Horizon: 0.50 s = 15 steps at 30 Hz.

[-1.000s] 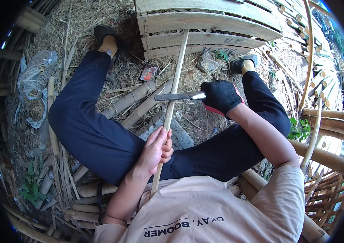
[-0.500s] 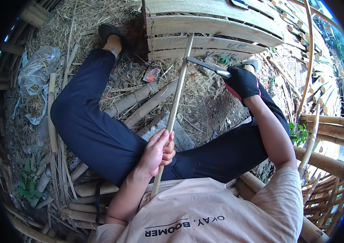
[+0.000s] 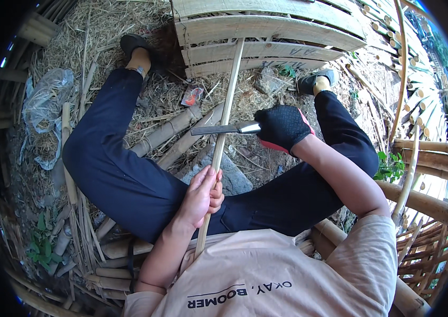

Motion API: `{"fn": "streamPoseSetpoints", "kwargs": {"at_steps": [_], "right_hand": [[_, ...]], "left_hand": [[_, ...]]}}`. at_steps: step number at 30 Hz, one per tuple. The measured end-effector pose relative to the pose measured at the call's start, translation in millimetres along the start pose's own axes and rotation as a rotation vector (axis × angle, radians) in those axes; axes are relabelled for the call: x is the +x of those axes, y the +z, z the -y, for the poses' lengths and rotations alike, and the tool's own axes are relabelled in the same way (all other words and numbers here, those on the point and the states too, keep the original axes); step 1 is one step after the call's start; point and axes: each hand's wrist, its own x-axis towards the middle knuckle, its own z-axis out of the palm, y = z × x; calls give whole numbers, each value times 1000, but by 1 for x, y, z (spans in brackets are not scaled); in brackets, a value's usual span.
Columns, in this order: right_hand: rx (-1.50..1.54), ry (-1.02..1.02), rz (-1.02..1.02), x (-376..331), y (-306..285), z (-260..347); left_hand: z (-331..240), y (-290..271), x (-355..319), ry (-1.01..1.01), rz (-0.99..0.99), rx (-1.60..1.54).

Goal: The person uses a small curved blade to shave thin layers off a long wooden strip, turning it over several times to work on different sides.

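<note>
My bare left hand [image 3: 204,193] is wrapped round the lower part of a long, thin bamboo strip [image 3: 229,105]. The strip slants upward from my shirt, and its far end meets the slats of a wooden crate [image 3: 266,30]. In a black and red glove, my right hand [image 3: 283,128] grips a knife [image 3: 221,129] by its handle, which the fingers mostly cover. The blade lies across the strip, a little above my left hand, pointing left.
Cut bamboo pieces [image 3: 168,129] and a grey stone block [image 3: 224,171] lie between my legs on straw-covered ground. A clear plastic bag [image 3: 49,100] is at the left. Stacked bamboo poles [image 3: 419,105] stand at the right, near a woven bamboo basket [image 3: 424,259].
My right hand has drawn the knife toward me along the strip, from near the crate to just above my left hand. My left hand keeps its hold and has barely moved.
</note>
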Motion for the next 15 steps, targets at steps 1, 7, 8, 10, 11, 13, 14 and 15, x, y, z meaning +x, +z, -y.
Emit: {"fn": "streamPoseSetpoints", "kwargs": {"at_steps": [1,7,8,10,11,13,14,15], "right_hand": [[-3,10,5,0,1,1],[-23,59,-78,3,-1,-5],[-27,109,-110,6,0,-15],[-27,194,-182,15,-4,-39],[-43,220,-211,20,-4,-60],[-38,252,-263,23,-4,-77],[-19,261,-285,22,-6,-78],[0,270,-306,21,-8,-77]], "left_hand": [[0,0,1,0,-8,10],[-1,-1,-1,17,3,12],[-2,0,-2,13,4,11],[-4,2,-5,9,0,7],[-4,3,-5,0,12,-8],[-6,3,-6,-11,28,-43],[-6,2,-6,-15,42,-68],[-6,0,-7,-20,56,-93]]}}
